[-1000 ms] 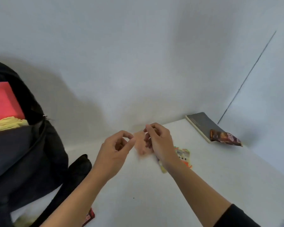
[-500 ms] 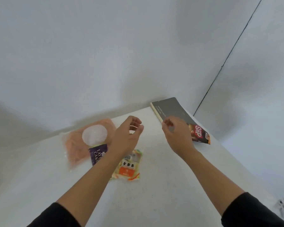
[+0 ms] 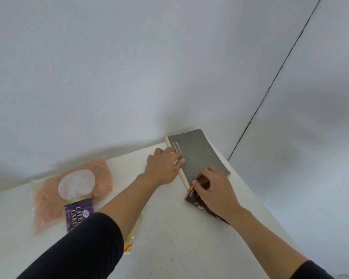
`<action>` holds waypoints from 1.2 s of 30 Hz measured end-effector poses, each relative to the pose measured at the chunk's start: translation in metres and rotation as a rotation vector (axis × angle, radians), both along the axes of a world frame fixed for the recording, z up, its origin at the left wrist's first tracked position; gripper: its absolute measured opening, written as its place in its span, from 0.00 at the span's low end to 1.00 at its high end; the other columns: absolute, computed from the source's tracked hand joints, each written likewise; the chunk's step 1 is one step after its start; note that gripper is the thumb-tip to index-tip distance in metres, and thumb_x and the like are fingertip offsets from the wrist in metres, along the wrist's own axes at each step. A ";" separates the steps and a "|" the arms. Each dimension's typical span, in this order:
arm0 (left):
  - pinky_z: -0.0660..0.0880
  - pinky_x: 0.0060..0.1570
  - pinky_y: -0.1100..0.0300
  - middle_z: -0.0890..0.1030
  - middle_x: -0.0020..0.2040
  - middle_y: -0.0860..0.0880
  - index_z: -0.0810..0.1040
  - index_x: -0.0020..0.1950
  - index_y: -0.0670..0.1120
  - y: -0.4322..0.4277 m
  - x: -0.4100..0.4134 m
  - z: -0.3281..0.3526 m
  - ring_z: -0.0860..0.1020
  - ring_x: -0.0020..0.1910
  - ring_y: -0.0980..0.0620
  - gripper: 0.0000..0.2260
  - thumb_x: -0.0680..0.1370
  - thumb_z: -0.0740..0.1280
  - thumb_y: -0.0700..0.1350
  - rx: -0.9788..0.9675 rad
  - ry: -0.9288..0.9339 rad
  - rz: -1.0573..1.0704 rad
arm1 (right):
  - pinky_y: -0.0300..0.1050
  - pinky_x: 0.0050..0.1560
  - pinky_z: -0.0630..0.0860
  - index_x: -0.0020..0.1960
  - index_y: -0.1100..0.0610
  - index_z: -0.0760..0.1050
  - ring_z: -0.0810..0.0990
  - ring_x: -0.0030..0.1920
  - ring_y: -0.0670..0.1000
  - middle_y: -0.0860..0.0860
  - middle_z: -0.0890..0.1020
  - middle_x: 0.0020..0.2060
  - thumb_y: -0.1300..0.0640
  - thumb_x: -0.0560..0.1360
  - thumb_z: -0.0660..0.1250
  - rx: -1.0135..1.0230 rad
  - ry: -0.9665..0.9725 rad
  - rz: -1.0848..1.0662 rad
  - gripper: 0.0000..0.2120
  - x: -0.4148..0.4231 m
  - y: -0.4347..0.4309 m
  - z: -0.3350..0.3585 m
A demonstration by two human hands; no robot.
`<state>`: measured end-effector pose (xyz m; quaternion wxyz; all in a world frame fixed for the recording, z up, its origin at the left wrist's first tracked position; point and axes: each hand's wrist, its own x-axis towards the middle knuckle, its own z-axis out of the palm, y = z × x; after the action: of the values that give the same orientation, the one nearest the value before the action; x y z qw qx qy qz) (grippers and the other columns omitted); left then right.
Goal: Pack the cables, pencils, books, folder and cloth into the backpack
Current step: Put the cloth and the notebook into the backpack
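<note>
Head view: orange packet (image 3: 48, 198) and purple cake wrapper (image 3: 79, 215) lie on the bench (image 3: 169, 238); left grip (image 3: 162, 168) (a bare hand) rests relaxed fingers on the grey book (image 3: 199, 156); right grip (image 3: 216, 190) pinches a brown snack wrapper (image 3: 190, 197) at its near corner.

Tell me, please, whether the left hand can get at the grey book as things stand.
Probably yes: the left hand touches the grey book along its edge; only the brown wrapper, gripped by the right hand, overlaps its near corner.
</note>
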<state>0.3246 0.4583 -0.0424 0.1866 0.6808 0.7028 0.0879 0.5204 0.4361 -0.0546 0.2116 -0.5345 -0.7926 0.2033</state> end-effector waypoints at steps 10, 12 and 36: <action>0.72 0.63 0.50 0.81 0.64 0.51 0.84 0.60 0.55 0.003 -0.004 -0.010 0.73 0.67 0.45 0.18 0.74 0.76 0.60 0.146 -0.196 0.227 | 0.55 0.64 0.71 0.69 0.54 0.72 0.72 0.66 0.57 0.53 0.75 0.64 0.38 0.79 0.66 -0.127 -0.192 -0.238 0.26 0.005 0.054 0.011; 0.72 0.59 0.54 0.79 0.62 0.50 0.79 0.61 0.51 0.002 0.002 -0.011 0.74 0.63 0.45 0.20 0.72 0.79 0.54 0.142 -0.328 0.284 | 0.56 0.67 0.69 0.73 0.55 0.68 0.69 0.69 0.59 0.55 0.72 0.68 0.33 0.76 0.66 -0.194 -0.286 -0.275 0.34 0.004 0.063 0.008; 0.84 0.42 0.55 0.87 0.52 0.43 0.81 0.60 0.42 -0.175 -0.130 0.158 0.87 0.45 0.48 0.09 0.83 0.64 0.37 0.358 -1.573 0.633 | 0.61 0.58 0.82 0.58 0.54 0.74 0.85 0.55 0.57 0.52 0.85 0.56 0.47 0.76 0.74 -0.666 0.835 0.158 0.17 -0.152 -0.050 0.123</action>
<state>0.1950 0.2834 0.1160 0.4751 0.2139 0.5017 0.6905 0.3689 0.3864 0.0687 0.3118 -0.3851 -0.5715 0.6541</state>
